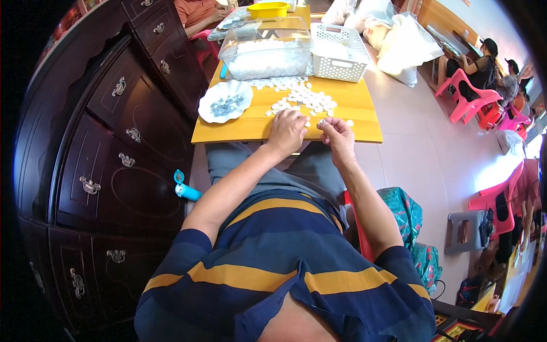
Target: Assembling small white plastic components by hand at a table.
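At table's near edge, both hands [310, 132] pinch white piece [321, 121] (tiny); loose pile [302, 98] just beyond.

Navy short-sleeved shirt with yellow stripes, grey trousers, bare forearms, no gloves

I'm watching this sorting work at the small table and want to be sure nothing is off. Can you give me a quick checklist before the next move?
1. Left hand at the near table edge by the white pieces: ok.
2. Right hand pinching a small white piece: cannot tell, too small.
3. Loose white pieces within reach on the yellow table: ok.
4. Scalloped white dish fully on the table: ok.
5. Clear bin and white basket clear of the hands: ok.
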### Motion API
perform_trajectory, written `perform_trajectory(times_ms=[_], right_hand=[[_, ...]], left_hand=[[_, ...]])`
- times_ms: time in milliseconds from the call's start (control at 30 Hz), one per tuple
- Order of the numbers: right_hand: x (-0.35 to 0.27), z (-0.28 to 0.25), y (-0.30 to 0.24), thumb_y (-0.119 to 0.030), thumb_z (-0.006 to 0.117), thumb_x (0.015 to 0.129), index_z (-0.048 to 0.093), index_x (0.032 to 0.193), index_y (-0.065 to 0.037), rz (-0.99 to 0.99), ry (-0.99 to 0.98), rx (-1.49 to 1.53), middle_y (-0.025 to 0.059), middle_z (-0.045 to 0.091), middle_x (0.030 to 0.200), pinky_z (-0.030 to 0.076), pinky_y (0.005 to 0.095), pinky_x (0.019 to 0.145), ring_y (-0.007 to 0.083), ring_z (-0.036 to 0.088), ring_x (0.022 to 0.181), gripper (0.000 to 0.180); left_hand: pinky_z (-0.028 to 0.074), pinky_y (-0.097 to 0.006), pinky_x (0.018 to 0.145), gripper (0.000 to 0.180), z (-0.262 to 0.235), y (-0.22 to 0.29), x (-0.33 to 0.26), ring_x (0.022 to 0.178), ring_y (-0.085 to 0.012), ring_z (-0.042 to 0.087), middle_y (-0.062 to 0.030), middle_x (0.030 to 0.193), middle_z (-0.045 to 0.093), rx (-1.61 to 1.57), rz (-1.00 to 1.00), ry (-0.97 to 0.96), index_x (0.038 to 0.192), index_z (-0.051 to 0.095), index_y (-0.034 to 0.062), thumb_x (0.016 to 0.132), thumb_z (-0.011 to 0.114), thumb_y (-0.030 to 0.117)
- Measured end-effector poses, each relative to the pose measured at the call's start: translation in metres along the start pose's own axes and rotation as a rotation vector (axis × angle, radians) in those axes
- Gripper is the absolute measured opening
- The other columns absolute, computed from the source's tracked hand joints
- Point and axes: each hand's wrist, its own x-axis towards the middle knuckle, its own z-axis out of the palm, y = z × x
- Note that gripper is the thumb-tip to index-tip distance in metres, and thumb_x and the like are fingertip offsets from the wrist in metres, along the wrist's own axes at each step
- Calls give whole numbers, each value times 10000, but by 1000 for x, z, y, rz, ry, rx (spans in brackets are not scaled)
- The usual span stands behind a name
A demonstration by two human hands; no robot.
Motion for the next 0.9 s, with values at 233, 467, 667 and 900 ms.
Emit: perform_trajectory(times_ms=[233, 467, 667, 900], right_hand=[[3, -2, 1, -76, 702, 884, 623, 978, -29, -19, 8, 28, 45, 682, 828, 407, 186, 525, 69, 550, 583, 132], [3, -1, 3, -71, 696, 887, 624, 971, -31, -5, 17, -1, 42, 682, 826, 402, 187, 521, 69, 553, 586, 118], [1, 0, 1, -75, 694, 888, 624, 967, -32, -18, 5, 16, 42, 680, 824, 396, 187, 522, 71, 546, 581, 115], [2, -1, 7, -91, 707, 885, 630, 982, -45, 42, -16, -6, 44, 691, 843, 404, 180, 532, 65, 548, 597, 132]], left_hand=[[449, -441, 896, 174, 3, -9, 14, 1017, -299, 576, -96, 971, 635, 6, -14, -69, 995, 742, 121, 837, 686, 164], [463, -445, 842, 85, 8, -14, 22, 942, -296, 590, -102, 867, 636, 30, 68, -107, 881, 738, 120, 837, 684, 170], [520, -398, 707, 73, -5, -2, 17, 766, -280, 642, -111, 863, 671, -343, -99, 122, 855, 706, 85, 863, 664, 144], [503, -220, 646, 123, -19, 4, -9, 709, -61, 581, -12, 846, 650, -1240, -595, -10, 1043, 671, 42, 953, 599, 84]])
